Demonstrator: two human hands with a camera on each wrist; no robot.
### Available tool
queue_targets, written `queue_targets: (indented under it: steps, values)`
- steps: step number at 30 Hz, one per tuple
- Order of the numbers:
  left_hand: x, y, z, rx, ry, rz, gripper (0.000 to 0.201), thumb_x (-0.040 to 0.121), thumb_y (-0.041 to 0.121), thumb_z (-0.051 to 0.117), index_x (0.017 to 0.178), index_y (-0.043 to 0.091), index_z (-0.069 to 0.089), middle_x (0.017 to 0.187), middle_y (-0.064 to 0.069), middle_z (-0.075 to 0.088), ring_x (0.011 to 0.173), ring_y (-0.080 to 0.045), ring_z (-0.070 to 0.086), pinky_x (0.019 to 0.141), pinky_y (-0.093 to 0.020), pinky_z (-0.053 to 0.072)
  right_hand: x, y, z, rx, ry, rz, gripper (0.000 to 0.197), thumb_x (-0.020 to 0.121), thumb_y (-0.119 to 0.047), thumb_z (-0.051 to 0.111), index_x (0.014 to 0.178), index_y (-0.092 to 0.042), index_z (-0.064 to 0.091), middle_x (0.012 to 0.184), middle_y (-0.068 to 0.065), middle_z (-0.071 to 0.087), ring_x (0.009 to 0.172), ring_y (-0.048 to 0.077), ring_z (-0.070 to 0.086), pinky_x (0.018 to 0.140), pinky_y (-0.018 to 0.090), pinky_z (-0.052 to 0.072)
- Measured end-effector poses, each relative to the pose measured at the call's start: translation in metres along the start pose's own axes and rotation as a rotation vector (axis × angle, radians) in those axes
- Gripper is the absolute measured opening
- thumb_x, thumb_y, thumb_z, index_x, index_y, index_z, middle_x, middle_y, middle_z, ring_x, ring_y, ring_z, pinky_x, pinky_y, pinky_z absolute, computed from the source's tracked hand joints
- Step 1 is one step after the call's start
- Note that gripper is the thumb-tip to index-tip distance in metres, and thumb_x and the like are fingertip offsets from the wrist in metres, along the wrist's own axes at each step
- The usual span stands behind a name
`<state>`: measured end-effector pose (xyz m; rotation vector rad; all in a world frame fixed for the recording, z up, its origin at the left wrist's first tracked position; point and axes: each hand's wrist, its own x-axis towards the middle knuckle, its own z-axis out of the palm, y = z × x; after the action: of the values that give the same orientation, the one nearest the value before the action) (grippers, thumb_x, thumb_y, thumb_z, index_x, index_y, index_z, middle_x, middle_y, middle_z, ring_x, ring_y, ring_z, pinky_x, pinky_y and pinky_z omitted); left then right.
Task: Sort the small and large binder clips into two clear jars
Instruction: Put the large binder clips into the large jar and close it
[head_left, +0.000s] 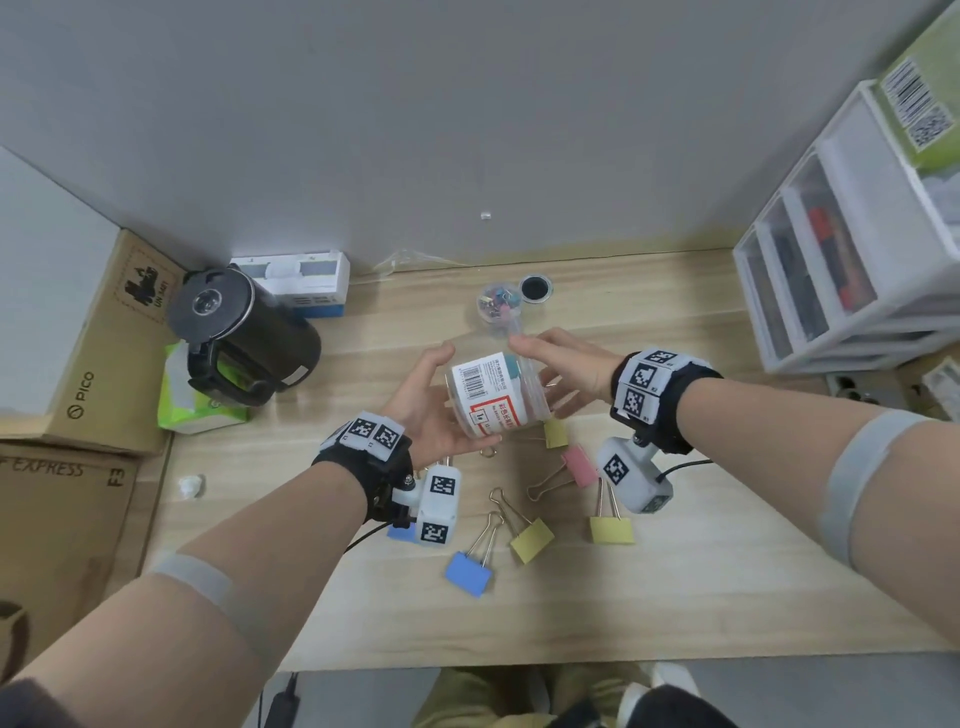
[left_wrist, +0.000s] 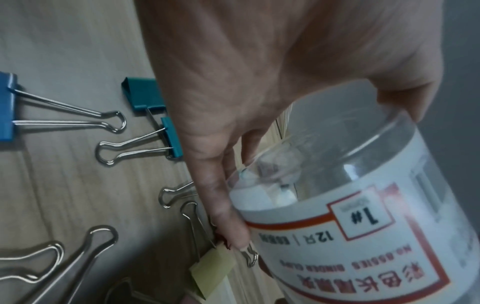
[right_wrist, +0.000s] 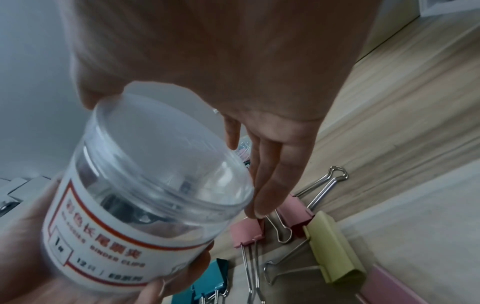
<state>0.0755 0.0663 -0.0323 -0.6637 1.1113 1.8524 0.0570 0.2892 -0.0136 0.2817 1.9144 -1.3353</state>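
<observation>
My left hand (head_left: 434, 402) cradles the labelled jar (head_left: 491, 395) tilted above the desk (head_left: 675, 597), fingers curled round it; my right hand (head_left: 563, 371) lies against its lid end with fingers straight. Large clips (head_left: 530, 540) lie below, and a small-clip jar (head_left: 498, 301) stands beyond

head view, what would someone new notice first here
Both hands lift a clear labelled jar above the middle of the wooden desk: the left hand cups it from below, the right hand reaches to its lid end. Below it, big coloured binder clips lie scattered on the desk, and a smaller jar of tiny clips stands behind near the wall.
</observation>
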Motion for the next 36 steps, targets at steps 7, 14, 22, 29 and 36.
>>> queue_targets:
  steps: [7,14,22,29,36]
  values:
    - [-0.011,-0.005,0.008,0.031,0.047,-0.083,0.083,0.084,0.074,0.042,0.125,0.005,0.062,0.12,-0.027,0.061,0.105,-0.042,0.058,0.073,-0.043,0.056,-0.008,0.008,0.008,-0.103,0.026,-0.172,0.085,0.077,-0.052,0.075,0.147,-0.034,0.028,0.12,0.006,0.054,0.095,0.014,0.062,0.077,0.03,0.055]
    - [-0.008,-0.021,-0.004,0.013,0.145,-0.121,0.086,0.085,0.071,0.036,0.134,0.005,0.058,0.124,-0.028,0.06,0.115,-0.046,0.056,0.072,-0.045,0.057,-0.016,0.017,0.005,-0.537,0.049,-0.412,0.128,0.05,-0.057,0.087,0.151,-0.033,0.014,0.144,0.002,0.033,0.125,0.022,0.047,0.104,0.043,0.045]
    - [-0.016,-0.037,-0.019,-0.103,0.207,-0.038,0.078,0.083,0.061,0.039,0.136,0.007,0.058,0.132,-0.029,0.059,0.121,-0.046,0.057,0.084,-0.052,0.053,-0.021,0.063,-0.027,-0.991,0.326,0.029,0.122,0.045,-0.049,0.088,0.144,-0.029,0.019,0.137,0.012,0.035,0.118,0.037,0.049,0.086,0.05,0.053]
    - [-0.019,-0.054,-0.027,-0.252,0.181,-0.046,0.075,0.086,0.058,0.042,0.136,0.005,0.056,0.13,-0.031,0.06,0.119,-0.049,0.057,0.085,-0.055,0.054,-0.005,0.119,-0.021,-1.119,0.449,0.31,0.076,0.07,-0.021,0.079,0.133,-0.02,0.037,0.119,0.014,0.041,0.104,0.035,0.05,0.079,0.046,0.052]
    - [-0.014,-0.066,-0.035,-0.251,0.183,-0.077,0.074,0.085,0.058,0.041,0.137,0.007,0.056,0.133,-0.031,0.058,0.122,-0.051,0.055,0.101,-0.057,0.045,0.003,0.142,-0.013,-1.143,0.473,0.284,0.057,0.084,-0.025,0.062,0.134,-0.02,0.035,0.129,0.014,0.039,0.118,0.035,0.041,0.09,0.047,0.046]
